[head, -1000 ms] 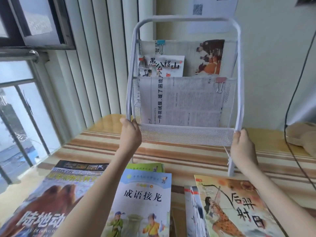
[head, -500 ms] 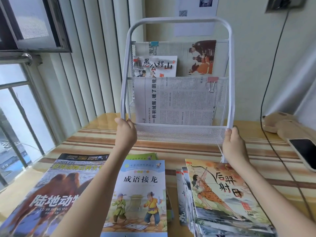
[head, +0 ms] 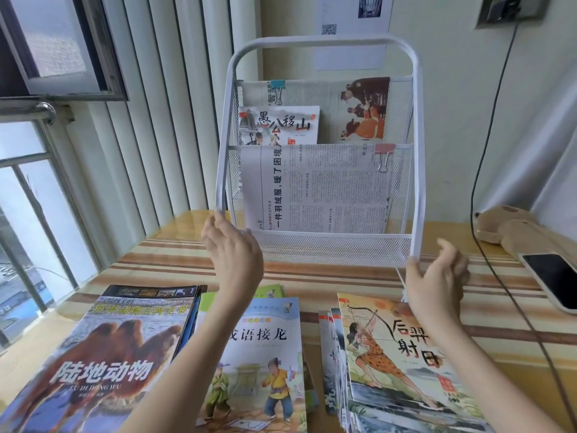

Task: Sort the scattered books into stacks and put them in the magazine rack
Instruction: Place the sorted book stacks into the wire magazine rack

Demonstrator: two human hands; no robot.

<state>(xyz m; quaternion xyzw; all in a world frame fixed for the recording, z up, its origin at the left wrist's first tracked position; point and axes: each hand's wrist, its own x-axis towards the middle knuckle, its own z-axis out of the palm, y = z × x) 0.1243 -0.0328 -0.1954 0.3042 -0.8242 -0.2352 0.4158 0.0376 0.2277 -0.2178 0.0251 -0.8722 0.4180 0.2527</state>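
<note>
Beside the magazine rack, both hands' fingers spread; foreground book reads 陆地动物.

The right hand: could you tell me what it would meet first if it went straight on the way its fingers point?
Most likely the magazine rack: the right hand is open, fingers aimed at the frame's lower right leg just ahead. Depth is hard to judge, so it might slip past.

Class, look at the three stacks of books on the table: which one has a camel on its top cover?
The left stack. The middle stack shows two children; the right stack shows an archer.
</note>
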